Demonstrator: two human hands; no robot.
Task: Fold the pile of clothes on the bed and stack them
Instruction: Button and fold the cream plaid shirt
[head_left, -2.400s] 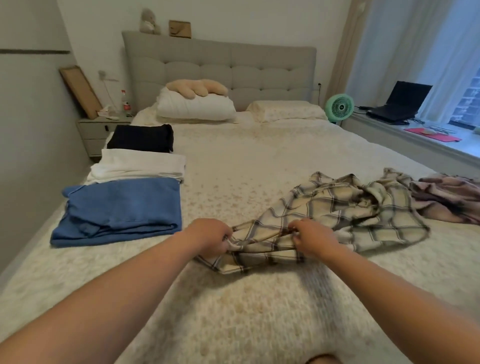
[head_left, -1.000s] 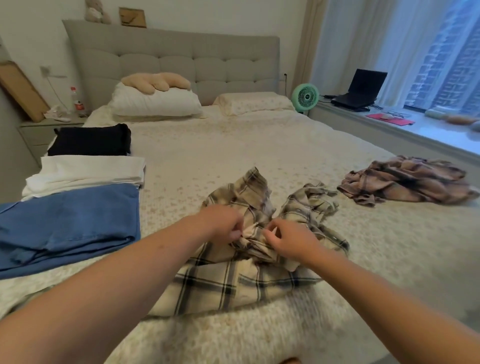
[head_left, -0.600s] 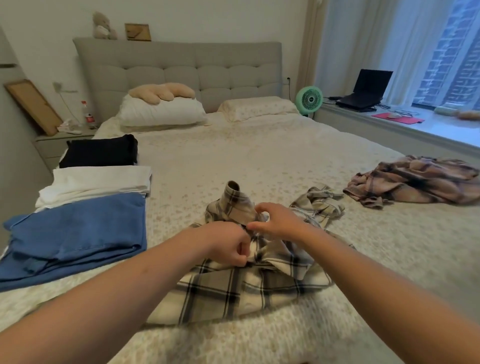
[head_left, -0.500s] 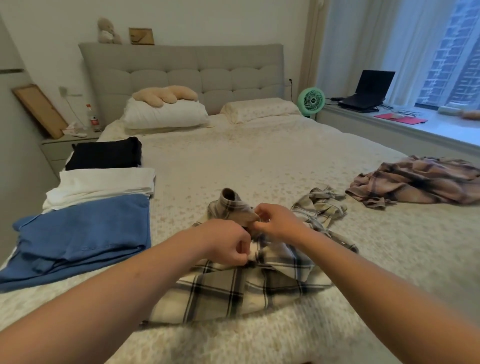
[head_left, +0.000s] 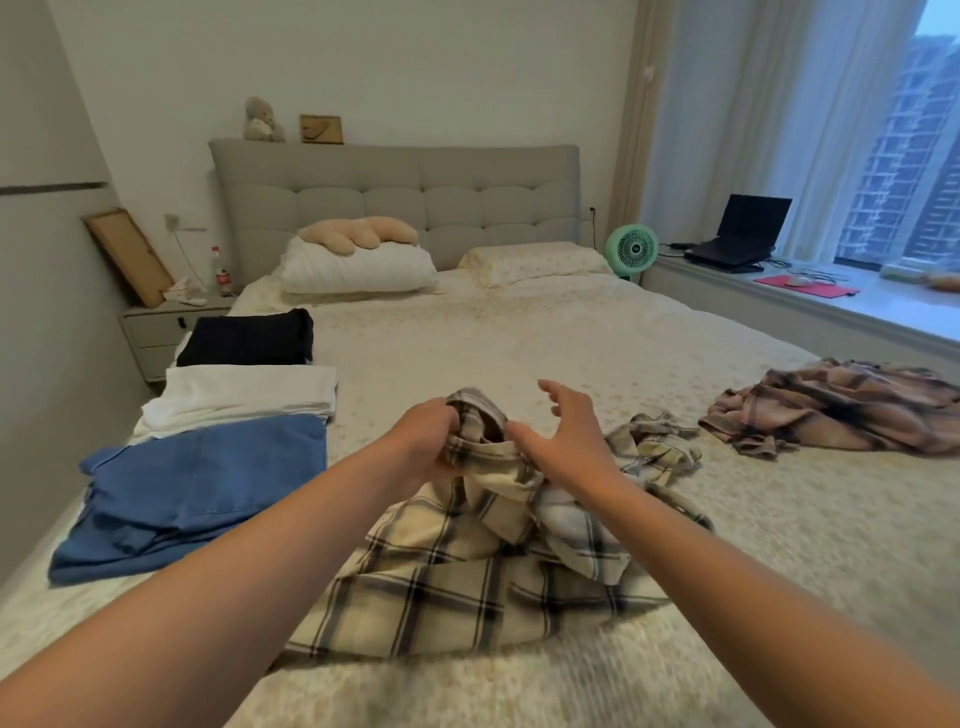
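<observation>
A cream plaid shirt (head_left: 457, 571) lies crumpled in front of me on the bed (head_left: 545, 343). My left hand (head_left: 423, 441) grips the shirt near its collar and holds that part lifted off the bed. Just to the right, my right hand (head_left: 563, 434) hovers over the collar with fingers spread, holding nothing. A second, brownish plaid garment (head_left: 836, 405) lies bunched at the right. Along the left side sit folded clothes: a blue one (head_left: 197, 493), a white one (head_left: 244, 392) and a black one (head_left: 249, 338).
Two pillows (head_left: 358, 267) and a plush cushion lie below the grey headboard. A nightstand (head_left: 166, 327) stands at the left. A green fan (head_left: 631, 249), a laptop (head_left: 737, 236) and a red folder sit on the window ledge at the right.
My right hand has let go of the collar and spread open above it. My left hand keeps hold of the shirt. The view has tilted upward.
</observation>
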